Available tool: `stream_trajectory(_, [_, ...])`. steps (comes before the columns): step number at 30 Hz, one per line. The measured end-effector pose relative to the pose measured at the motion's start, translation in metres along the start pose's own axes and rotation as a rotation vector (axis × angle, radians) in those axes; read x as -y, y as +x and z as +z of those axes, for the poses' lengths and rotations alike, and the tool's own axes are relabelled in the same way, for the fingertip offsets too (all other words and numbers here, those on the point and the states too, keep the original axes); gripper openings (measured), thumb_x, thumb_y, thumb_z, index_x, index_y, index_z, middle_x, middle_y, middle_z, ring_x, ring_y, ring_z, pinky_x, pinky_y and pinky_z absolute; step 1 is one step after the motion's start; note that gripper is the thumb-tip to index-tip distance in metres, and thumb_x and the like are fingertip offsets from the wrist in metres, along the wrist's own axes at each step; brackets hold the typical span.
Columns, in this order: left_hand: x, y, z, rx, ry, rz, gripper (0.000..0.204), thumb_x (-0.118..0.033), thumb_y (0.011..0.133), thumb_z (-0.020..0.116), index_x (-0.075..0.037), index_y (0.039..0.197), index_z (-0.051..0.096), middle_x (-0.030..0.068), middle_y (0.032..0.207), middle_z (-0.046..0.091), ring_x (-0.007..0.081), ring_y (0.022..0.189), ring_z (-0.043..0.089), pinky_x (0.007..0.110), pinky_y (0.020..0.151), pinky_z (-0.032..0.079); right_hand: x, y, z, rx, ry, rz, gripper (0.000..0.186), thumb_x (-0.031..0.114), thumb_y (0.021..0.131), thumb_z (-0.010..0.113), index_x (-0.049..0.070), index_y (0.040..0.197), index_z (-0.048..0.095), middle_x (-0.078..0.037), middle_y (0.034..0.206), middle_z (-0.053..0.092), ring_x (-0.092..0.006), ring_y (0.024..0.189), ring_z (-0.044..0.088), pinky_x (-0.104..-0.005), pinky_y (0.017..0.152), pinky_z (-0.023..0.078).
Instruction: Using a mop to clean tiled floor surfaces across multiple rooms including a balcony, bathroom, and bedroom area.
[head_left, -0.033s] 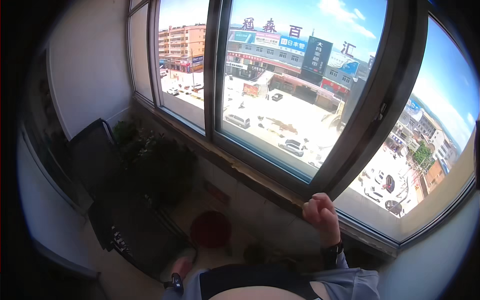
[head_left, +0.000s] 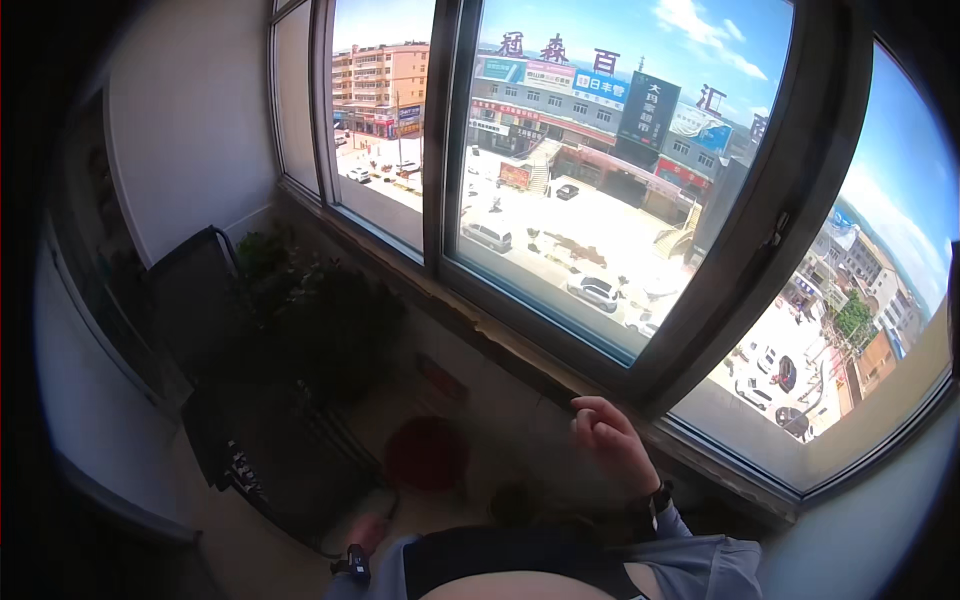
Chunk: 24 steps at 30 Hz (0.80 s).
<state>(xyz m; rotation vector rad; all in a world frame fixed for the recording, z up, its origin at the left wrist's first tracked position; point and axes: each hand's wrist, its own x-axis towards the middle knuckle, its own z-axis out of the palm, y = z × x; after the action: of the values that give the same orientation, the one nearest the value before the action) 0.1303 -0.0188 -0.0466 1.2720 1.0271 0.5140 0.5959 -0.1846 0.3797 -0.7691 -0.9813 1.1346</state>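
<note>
My right hand (head_left: 608, 435) is raised just below the wooden window sill (head_left: 500, 335), its fingers curled in and the index finger bent forward on top. Whether anything small sits between those fingers is hidden. Low at the left, my left hand (head_left: 370, 532) hangs in shadow beside the near edge of a dark chair (head_left: 285, 480); its fingers are too dim to make out. Each wrist carries a dark band. Beyond the sill stands a sliding window (head_left: 600, 200) in a dark frame, with a small latch (head_left: 778, 228) on its right upright.
A round red stool or tub (head_left: 427, 453) stands on the floor between my hands. Leafy potted plants (head_left: 330, 320) crowd the wall under the window, with a dark chair back (head_left: 195, 290) to their left. Outside are a street, parked cars and buildings.
My right hand has moved left and slightly down from the window frame's lower corner, its index finger uncurling a little. The whole view has shifted slightly. My left hand stays low.
</note>
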Motion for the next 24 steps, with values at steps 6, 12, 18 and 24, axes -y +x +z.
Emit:
stream_trajectory(6, [-0.105, -0.111, 0.065, 0.229, -0.034, -0.106, 0.036, -0.026, 0.087, 0.051, -0.007, 0.117, 0.051, 0.0054, 0.118, 0.051, 0.0173, 0.107, 0.046, 0.031, 0.091, 0.035, -0.172, -0.064, -0.001, 0.188, -0.300, 0.930, 0.043, 0.028, 0.089, 0.052, 0.007, 0.125, 0.043, -0.002, 0.104, 0.054, -0.0087, 0.102, 0.047, -0.0233, 0.089, 0.036])
stream_trajectory(12, [-0.106, -0.194, 0.073, 0.095, -0.096, -0.319, 0.032, -0.023, 0.086, 0.049, -0.006, 0.113, 0.054, 0.0045, 0.107, 0.055, 0.0120, 0.096, 0.049, 0.027, 0.083, 0.038, -0.227, -0.104, -0.008, 0.291, -0.285, 1.087, 0.039, 0.026, 0.090, 0.050, 0.008, 0.124, 0.044, -0.002, 0.111, 0.053, -0.0112, 0.104, 0.048, -0.0242, 0.088, 0.037])
stream_trajectory(18, [-0.169, -0.231, 0.076, -0.097, 0.005, -0.456, 0.022, -0.020, 0.084, 0.052, -0.004, 0.097, 0.058, 0.0017, 0.089, 0.059, 0.0090, 0.083, 0.051, 0.025, 0.074, 0.042, -0.267, -0.117, -0.010, 0.478, -0.288, 1.183, 0.030, 0.021, 0.089, 0.050, 0.006, 0.115, 0.052, -0.004, 0.102, 0.058, -0.0116, 0.097, 0.052, -0.0251, 0.084, 0.040])
stream_trajectory(24, [-0.113, -0.265, 0.054, -0.015, -0.082, -0.291, 0.019, -0.022, 0.082, 0.059, -0.006, 0.092, 0.059, 0.0014, 0.086, 0.059, 0.0089, 0.081, 0.053, 0.025, 0.075, 0.043, -0.271, -0.107, 0.029, 0.394, -0.423, 1.192, 0.017, 0.014, 0.089, 0.049, 0.000, 0.093, 0.057, -0.004, 0.084, 0.060, -0.0111, 0.079, 0.056, -0.0240, 0.075, 0.043])
